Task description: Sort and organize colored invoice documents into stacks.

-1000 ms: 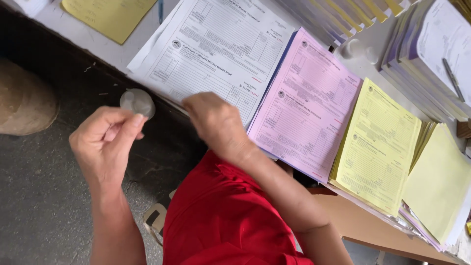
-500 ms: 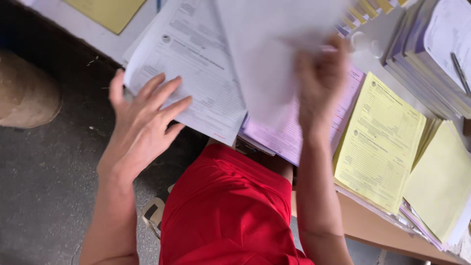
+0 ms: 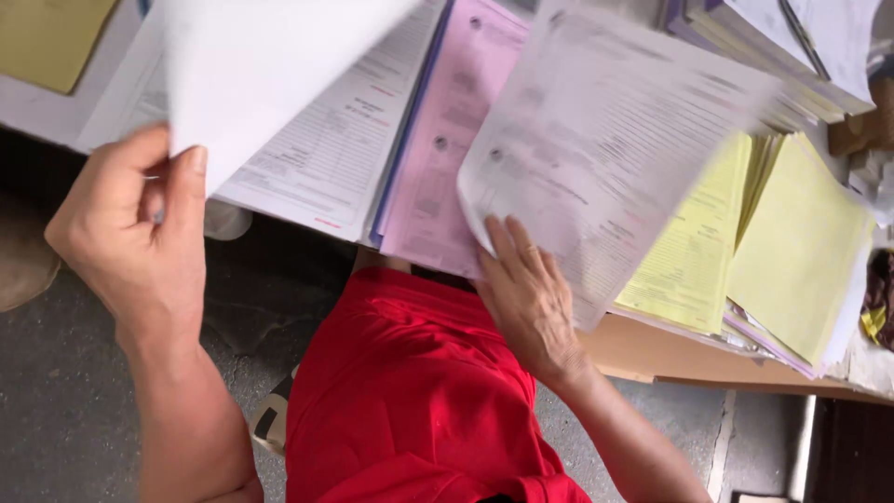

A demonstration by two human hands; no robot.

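Left hand [image 3: 130,233] is now pinching a lifted white sheet [image 3: 270,84] — fingers clamped on its edge — while right hand [image 3: 531,298], fingers spread beneath, is carrying a printed form [image 3: 605,149] over the pink stack [image 3: 438,149]; sorting is continuing.

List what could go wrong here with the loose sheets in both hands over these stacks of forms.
1. The left hand pinches only a corner of the blank white sheet, so it might crease or slip.
2. The right hand slides a printed white sheet across the pink stack and yellow stack; it could land on the wrong colour.
3. The yellow stacks overhang the table edge and might get knocked off.
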